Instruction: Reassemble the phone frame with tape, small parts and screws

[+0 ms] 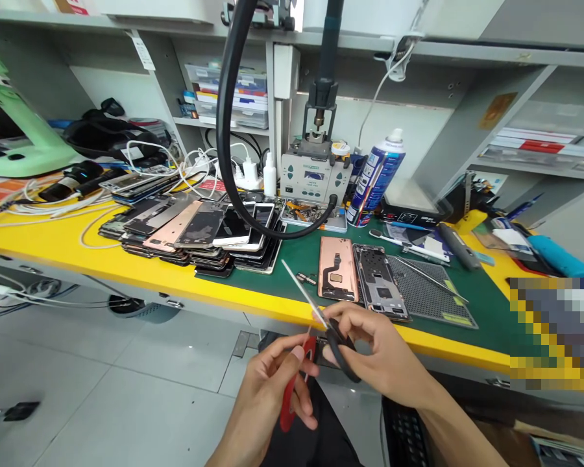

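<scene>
Below the yellow front edge of the bench, my left hand [272, 383] is closed on a thin roll of red tape [287, 408], seen nearly edge-on. A short narrow end sticks up by my thumb. My right hand [374, 347] grips scissors [341, 353] by their black handles, the long blades pointing up and left over the bench edge. Both hands are close together but apart. Just beyond them lie a copper-coloured phone back panel [338, 269] with a dark flex cable and an opened phone frame [382, 282]. Small loose parts [305, 279] rest left of the panel.
Stacked phones and panels [194, 233] cover the bench's left-centre. Behind stand a hot-air station [314, 172] with a looping black hose [224, 130] and a blue spray can [377, 175]. A perforated mat [435, 292] bears tweezers. White cables [78, 201] lie leftward.
</scene>
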A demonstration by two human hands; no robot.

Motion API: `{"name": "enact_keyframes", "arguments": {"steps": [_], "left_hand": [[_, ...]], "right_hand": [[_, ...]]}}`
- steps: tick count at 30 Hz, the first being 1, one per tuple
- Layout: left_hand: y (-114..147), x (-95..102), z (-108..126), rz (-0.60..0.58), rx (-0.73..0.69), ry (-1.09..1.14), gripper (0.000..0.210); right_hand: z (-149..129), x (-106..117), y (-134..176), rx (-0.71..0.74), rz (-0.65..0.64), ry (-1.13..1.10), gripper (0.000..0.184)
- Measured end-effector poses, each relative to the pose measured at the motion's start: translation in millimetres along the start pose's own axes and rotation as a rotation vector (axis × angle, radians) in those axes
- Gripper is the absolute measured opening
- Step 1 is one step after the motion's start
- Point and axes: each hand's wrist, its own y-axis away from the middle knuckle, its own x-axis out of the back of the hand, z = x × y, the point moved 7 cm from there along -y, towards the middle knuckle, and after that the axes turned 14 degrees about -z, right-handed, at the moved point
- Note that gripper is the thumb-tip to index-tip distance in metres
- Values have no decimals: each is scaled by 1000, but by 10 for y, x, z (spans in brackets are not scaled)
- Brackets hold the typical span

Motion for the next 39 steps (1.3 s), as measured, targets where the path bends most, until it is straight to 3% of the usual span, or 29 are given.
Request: {"name": "enact_keyframes", "arguments": {"steps": [5,8,11,18,39], "left_hand": [[27,13,-17,-7,-9,-3,47],[53,20,-30,-12,-6,-3,47],[91,25,-42,-15,-9,-13,47],[134,19,-59,7,-5,-7,48],[159,36,-75,42,30,-20,58]], "right_hand": [[231,41,320,-147,-85,-383,40],[487,-79,625,-329,-211,-480,49],[695,-227,869,-464,-245,-500,56],[742,-417,894,-419,-219,-488,54],[777,-450,806,-433,-236,-516,48]]}}
